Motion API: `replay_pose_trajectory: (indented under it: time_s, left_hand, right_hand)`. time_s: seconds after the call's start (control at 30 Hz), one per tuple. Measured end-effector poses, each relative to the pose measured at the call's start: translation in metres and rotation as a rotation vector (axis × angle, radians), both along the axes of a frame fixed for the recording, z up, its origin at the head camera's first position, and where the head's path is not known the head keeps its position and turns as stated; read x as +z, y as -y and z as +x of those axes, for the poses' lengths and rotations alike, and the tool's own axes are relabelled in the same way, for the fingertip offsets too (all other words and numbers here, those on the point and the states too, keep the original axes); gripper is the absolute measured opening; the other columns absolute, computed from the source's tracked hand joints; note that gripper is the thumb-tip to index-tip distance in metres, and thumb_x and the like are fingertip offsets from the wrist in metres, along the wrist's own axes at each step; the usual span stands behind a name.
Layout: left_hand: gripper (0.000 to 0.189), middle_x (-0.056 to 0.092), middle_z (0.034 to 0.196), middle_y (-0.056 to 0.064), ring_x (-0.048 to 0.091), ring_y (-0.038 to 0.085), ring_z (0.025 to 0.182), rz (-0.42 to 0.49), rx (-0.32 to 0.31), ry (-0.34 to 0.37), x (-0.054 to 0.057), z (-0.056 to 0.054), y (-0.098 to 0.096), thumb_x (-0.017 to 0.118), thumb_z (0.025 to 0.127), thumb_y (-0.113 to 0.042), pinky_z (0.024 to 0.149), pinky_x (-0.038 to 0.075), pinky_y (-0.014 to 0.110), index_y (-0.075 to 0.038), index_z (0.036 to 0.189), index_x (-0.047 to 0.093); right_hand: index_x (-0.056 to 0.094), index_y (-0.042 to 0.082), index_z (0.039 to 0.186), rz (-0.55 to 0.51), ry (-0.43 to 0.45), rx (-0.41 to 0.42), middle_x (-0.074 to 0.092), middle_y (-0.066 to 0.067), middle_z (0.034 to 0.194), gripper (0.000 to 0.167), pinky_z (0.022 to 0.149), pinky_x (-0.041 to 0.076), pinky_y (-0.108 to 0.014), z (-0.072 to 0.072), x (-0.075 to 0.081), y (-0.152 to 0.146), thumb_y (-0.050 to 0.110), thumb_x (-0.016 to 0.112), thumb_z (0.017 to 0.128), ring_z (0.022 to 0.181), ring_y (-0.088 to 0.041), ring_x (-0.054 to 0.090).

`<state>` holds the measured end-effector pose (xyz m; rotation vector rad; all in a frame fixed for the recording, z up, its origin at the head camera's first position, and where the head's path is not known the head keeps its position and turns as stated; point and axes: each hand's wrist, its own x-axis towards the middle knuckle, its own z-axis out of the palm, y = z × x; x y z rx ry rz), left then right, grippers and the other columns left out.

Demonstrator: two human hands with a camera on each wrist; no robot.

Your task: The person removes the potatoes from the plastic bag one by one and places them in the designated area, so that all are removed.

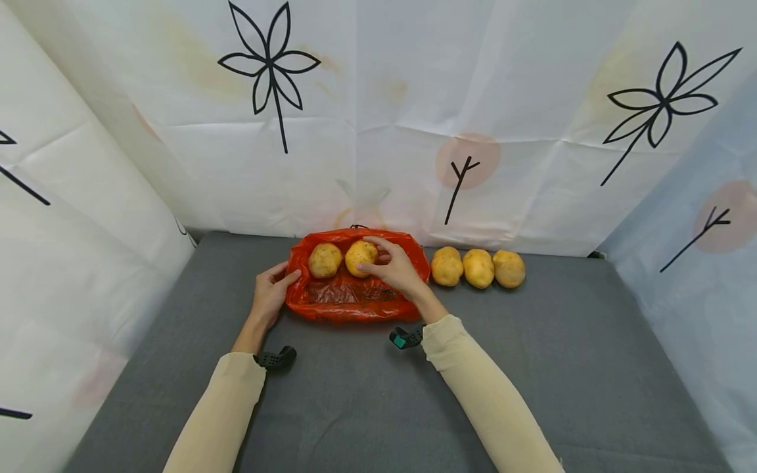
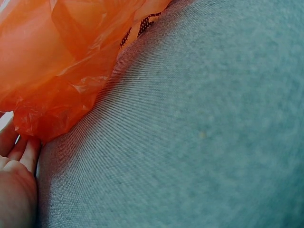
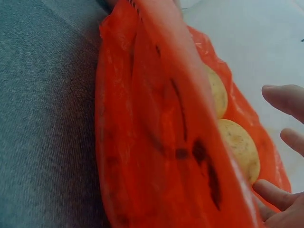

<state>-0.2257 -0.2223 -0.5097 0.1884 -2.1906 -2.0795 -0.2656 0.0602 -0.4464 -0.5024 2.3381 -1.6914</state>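
The left hand (image 1: 270, 297) is seemingly pinching the red bag (image 1: 331, 311) beside its thumb, while the right hand (image 1: 399, 268), fingers spread, is lightly touching the potato (image 1: 358, 259) at its fingertips, which could roll if the pinch slipped.

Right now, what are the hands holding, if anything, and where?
The left hand holds the red bag by its left edge. The right hand is at the right side of a potato inside; its hold is unclear.

Bag (image 1: 331, 311), three potatoes (image 1: 479, 269) on table (image 1: 568, 368)
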Motion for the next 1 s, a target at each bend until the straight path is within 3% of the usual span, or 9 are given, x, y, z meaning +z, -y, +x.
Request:
replay_pose_trajectory:
  time_s: [0.47,0.8,1.0]
  left_hand:
    - [0.043,0.062,0.13,0.017,0.064,0.006,0.098,-0.004,-0.007,0.009,0.002,0.001,0.0,0.066,0.101,-0.019,0.081,0.055,0.018,0.001,0.139,0.06]
    - [0.041,0.061,0.13,0.018,0.063,0.007,0.098,-0.013,0.01,0.01,0.001,0.001,0.0,0.066,0.101,-0.016,0.08,0.055,0.018,0.0,0.139,0.061]
    - [0.042,0.061,0.131,0.019,0.063,0.007,0.098,-0.017,0.009,0.008,0.001,0.001,0.0,0.067,0.101,-0.017,0.08,0.055,0.018,0.0,0.139,0.061]
  right_hand:
    - [0.055,0.011,0.147,0.04,-0.007,-0.031,0.05,-0.01,0.147,0.06,0.091,0.05,-0.041,-0.012,-0.008,0.015,0.012,0.078,0.091,0.11,-0.033,0.055]
    - [0.049,0.021,0.153,0.158,-0.011,0.02,0.043,-0.009,0.155,0.066,0.111,0.04,-0.047,-0.022,-0.016,0.016,0.02,0.077,0.093,0.132,-0.028,0.048]
    - [0.046,0.021,0.155,0.205,-0.049,0.02,0.045,-0.01,0.153,0.065,0.111,0.041,-0.047,-0.021,-0.02,0.017,0.023,0.073,0.096,0.133,-0.029,0.047]
